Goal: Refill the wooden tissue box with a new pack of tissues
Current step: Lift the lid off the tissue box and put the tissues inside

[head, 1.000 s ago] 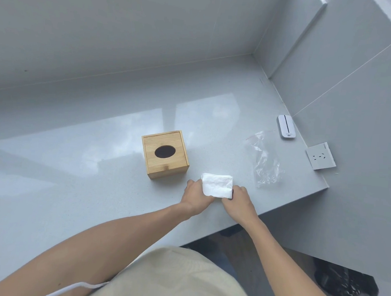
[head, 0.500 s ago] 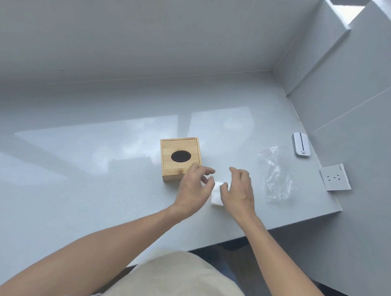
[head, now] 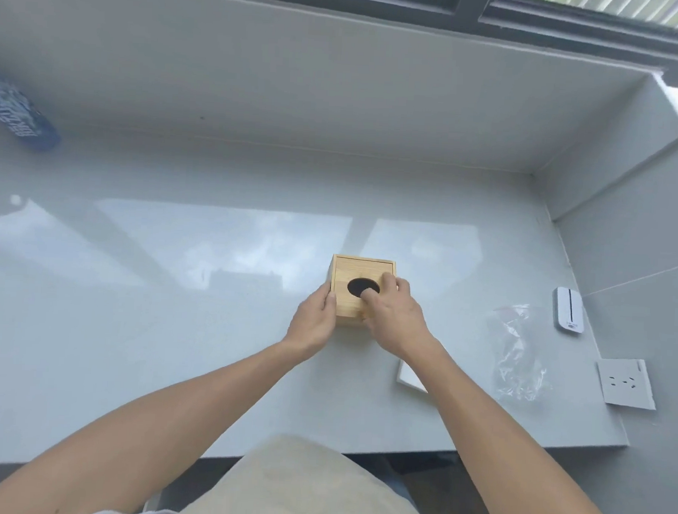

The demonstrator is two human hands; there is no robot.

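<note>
I held the wooden tissue box (head: 362, 271) on the grey counter (head: 169, 326) with both hands. My left hand (head: 313, 321) curled against its left side. My right hand (head: 395, 318) lay on top, thumb in the dark hole. The white tissues (head: 409, 376) sat just behind my right wrist.

Both bare forearms reaching forward from the near edge, converging toward the middle. Left hand (head: 313, 321) turned thumb-up, fingers curled and pressed flat against a vertical surface on its right, thumb resting along the top edge. Right hand (head: 394, 314) palm-down, slightly farther and to the right, fingers bent and spread loosely, thumb tip dipping down at the near left of the hand. Wrists roughly level, hands close together but apart.
</note>
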